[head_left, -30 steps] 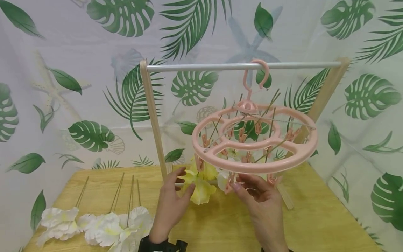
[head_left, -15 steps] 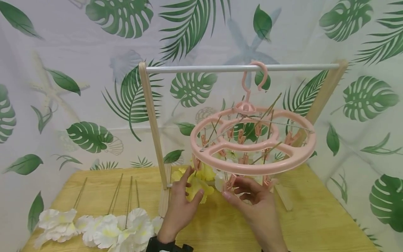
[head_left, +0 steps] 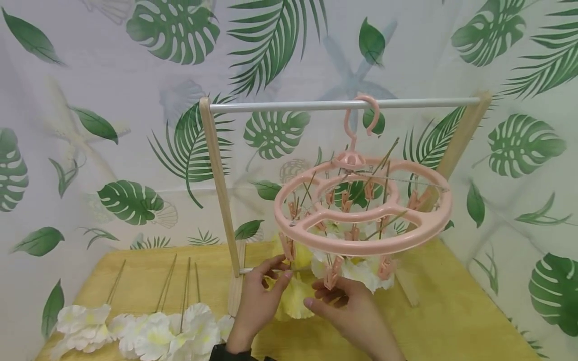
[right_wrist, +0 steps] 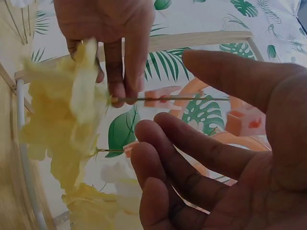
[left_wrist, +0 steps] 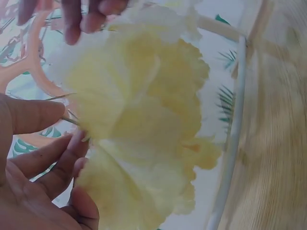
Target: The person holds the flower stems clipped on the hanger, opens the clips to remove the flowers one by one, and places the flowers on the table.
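Note:
In the head view my left hand (head_left: 262,298) is just below a pink clothespin (head_left: 287,246) at the hanger's left front. Its thumb and fingers pinch the thin green stem (right_wrist: 187,98) of a yellow artificial flower (head_left: 296,299), close to the bloom. The bloom hangs head down, its ruffled petals (left_wrist: 139,110) filling the left wrist view. My right hand (head_left: 352,311) holds nothing; its fingers are loosely bent beside the flower, under another clothespin (head_left: 332,273). The pink round clip hanger (head_left: 375,246) hangs by its hook from a white rod (head_left: 289,106).
Several white artificial flowers (head_left: 153,333) lie on the wooden table (head_left: 433,326) at the left, stems pointing away. More white flowers (head_left: 361,273) hang under the hanger. The rack's wooden posts (head_left: 220,190) stand either side, before a leaf-print cloth backdrop (head_left: 135,125).
My left hand has moved right and its fingers have closed onto the yellow flower's stem. My right hand has come off the front clothespin and dropped a little lower.

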Action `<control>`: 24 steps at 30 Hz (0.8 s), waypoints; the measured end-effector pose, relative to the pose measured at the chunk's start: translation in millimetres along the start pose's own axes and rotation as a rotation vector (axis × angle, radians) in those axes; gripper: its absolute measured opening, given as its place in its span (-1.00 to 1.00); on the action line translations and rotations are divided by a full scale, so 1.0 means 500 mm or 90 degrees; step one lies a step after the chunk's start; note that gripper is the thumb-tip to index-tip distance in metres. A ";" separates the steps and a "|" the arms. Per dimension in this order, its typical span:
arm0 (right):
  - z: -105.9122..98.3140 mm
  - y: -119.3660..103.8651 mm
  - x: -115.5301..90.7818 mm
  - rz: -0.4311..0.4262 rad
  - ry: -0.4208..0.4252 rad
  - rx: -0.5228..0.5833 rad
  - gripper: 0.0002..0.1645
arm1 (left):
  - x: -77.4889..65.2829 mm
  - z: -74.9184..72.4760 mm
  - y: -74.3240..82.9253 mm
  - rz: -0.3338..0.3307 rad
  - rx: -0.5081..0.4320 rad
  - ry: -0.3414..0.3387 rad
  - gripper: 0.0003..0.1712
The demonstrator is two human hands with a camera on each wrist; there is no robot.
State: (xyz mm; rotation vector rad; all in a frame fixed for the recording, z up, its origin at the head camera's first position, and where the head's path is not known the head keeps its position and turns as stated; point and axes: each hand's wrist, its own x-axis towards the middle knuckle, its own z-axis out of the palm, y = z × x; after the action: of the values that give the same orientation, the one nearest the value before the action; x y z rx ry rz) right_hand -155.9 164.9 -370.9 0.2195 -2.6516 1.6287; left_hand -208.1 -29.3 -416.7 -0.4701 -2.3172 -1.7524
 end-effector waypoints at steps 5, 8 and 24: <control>0.009 0.013 -0.001 0.000 -0.019 0.004 -0.58 | -0.012 0.000 -0.002 -0.009 -0.026 -0.010 -0.74; 0.012 0.012 0.006 -0.008 -0.011 0.009 -0.59 | -0.010 -0.002 0.002 0.016 -0.044 -0.030 -0.80; 0.026 0.007 0.012 -0.044 0.094 0.049 -0.68 | -0.023 0.007 0.032 0.114 0.033 -0.109 -0.90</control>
State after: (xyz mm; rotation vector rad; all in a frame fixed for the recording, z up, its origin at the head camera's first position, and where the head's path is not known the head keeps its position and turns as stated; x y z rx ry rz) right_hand -161.4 154.2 -379.6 0.1824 -2.4486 1.6583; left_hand -191.2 -23.7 -407.2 -0.8218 -2.3412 -1.6224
